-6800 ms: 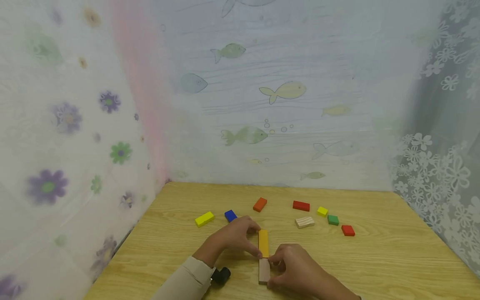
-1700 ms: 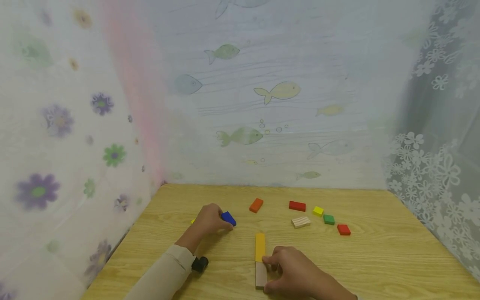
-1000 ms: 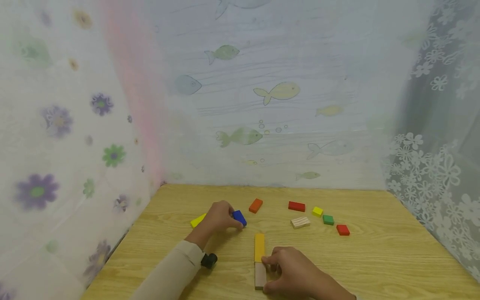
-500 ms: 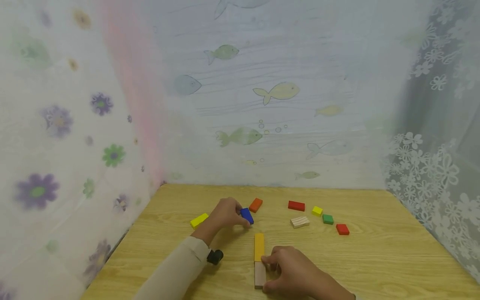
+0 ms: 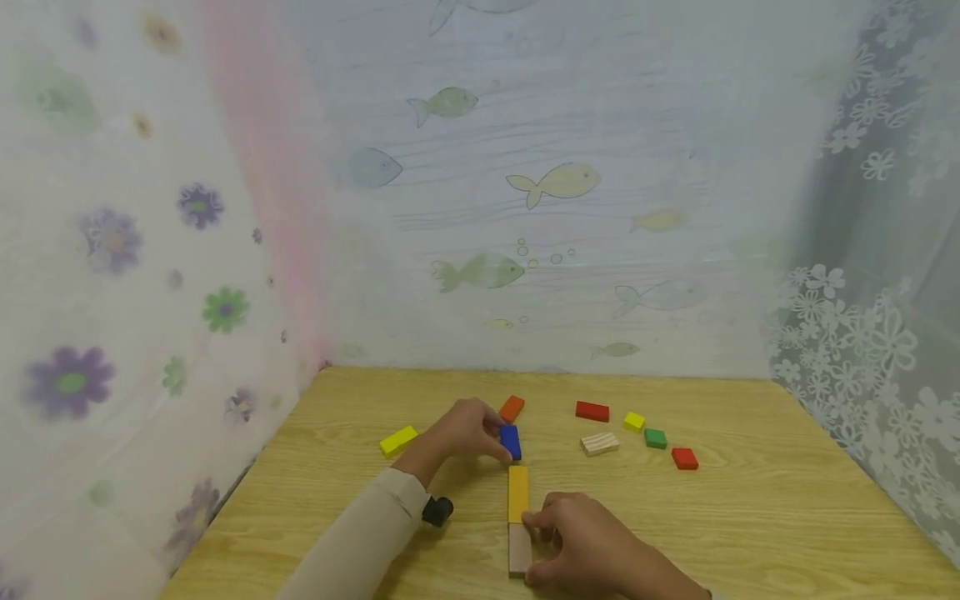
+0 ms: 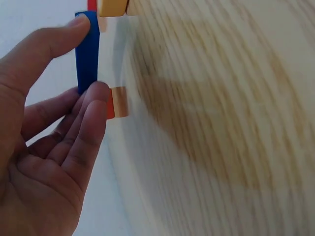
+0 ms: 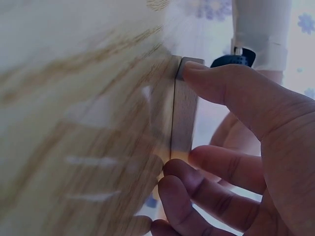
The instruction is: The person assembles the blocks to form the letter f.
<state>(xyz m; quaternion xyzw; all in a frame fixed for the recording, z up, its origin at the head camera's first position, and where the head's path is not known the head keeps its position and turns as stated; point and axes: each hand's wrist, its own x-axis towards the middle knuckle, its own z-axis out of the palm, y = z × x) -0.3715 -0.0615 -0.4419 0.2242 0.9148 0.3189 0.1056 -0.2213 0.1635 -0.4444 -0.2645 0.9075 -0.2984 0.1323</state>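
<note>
Between thumb and fingertips, my left hand pinches a blue block by its two ends; the left wrist view shows the same blue block standing out from the thumb. Just nearer than it lies a yellow-orange block, end to end with a plain wooden block. My right hand grips the wooden block, thumb at its near end and fingers by the joint with the yellow-orange one. The right wrist view shows the wooden block flat on the table under the thumb.
An orange block lies right behind the blue one. A yellow block sits left of the left hand. To the right are a red block, a striped wooden block, and small yellow, green and red pieces.
My left hand has left the yellow-orange block, taken hold of the blue block and carried it right, turning it nearly in line beyond the yellow-orange one. The right hand has stayed on the wooden block.
</note>
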